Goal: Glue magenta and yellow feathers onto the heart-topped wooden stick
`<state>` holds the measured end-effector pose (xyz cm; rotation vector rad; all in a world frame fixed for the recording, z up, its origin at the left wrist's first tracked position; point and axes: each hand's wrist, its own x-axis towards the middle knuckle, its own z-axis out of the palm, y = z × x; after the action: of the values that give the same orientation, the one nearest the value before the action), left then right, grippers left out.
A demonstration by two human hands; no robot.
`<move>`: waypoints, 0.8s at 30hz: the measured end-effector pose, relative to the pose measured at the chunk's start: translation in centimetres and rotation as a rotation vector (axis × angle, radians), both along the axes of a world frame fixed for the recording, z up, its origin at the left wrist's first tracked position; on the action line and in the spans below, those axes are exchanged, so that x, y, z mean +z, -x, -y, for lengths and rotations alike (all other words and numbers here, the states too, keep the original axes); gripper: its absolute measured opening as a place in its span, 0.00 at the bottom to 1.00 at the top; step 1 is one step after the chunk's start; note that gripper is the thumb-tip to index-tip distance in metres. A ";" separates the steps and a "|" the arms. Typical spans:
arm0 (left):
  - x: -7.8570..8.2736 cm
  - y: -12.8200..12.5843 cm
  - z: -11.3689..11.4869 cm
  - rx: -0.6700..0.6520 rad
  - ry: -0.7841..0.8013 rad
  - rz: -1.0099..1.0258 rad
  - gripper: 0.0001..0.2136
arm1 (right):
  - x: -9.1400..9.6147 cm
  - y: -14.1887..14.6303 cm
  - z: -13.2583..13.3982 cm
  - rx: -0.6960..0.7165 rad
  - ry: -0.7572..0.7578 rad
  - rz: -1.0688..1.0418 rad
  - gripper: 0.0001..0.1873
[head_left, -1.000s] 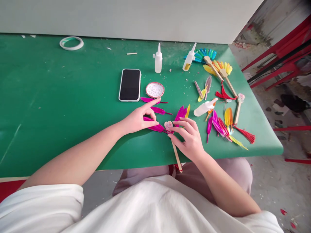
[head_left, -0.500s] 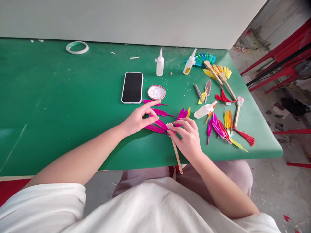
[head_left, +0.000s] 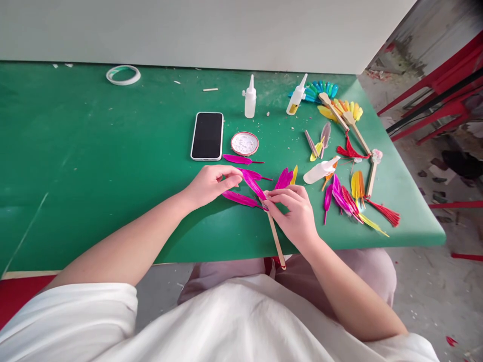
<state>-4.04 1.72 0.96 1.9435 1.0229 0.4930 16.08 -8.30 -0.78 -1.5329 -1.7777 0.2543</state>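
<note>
My left hand (head_left: 213,187) pinches the tip of a magenta feather (head_left: 253,185) between thumb and forefinger. At the feather's lower end, the fingertips of my right hand (head_left: 296,215) are closed on its quill, right over the head of a wooden fan handle (head_left: 276,240). That handle slants to the table's front edge, its head mostly hidden by my fingers. Another magenta feather (head_left: 240,199) points left from the head. On the far side, magenta feathers (head_left: 284,178) and a yellow feather (head_left: 295,174) fan out past my right hand.
Beyond my hands lie a phone (head_left: 207,136), a round lid with white bits (head_left: 245,144) and glue bottles (head_left: 250,98). A glue bottle on its side (head_left: 317,171), loose feathers (head_left: 341,197) and finished feather fans (head_left: 349,113) occupy the right. A tape roll (head_left: 123,75) lies far left.
My left hand has closed from a looser pose onto the feather's tip. The feather has swung up to a steeper angle over the handle. The whole view has shifted slightly.
</note>
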 end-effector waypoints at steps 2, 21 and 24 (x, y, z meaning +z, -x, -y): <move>0.0 -0.1 0.0 0.059 -0.004 0.009 0.18 | -0.2 0.3 -0.1 0.011 -0.020 0.057 0.04; -0.6 -0.4 0.0 0.093 -0.093 0.005 0.12 | 0.0 -2.0 1.2 -0.038 -0.123 0.046 0.10; -0.6 -0.3 0.0 0.095 -0.118 -0.034 0.12 | -0.3 -2.7 2.0 -0.052 -0.097 0.043 0.11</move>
<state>-3.73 1.68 0.40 2.0198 1.1341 0.5870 18.78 -10.25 -1.11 -1.5236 -1.7548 0.1083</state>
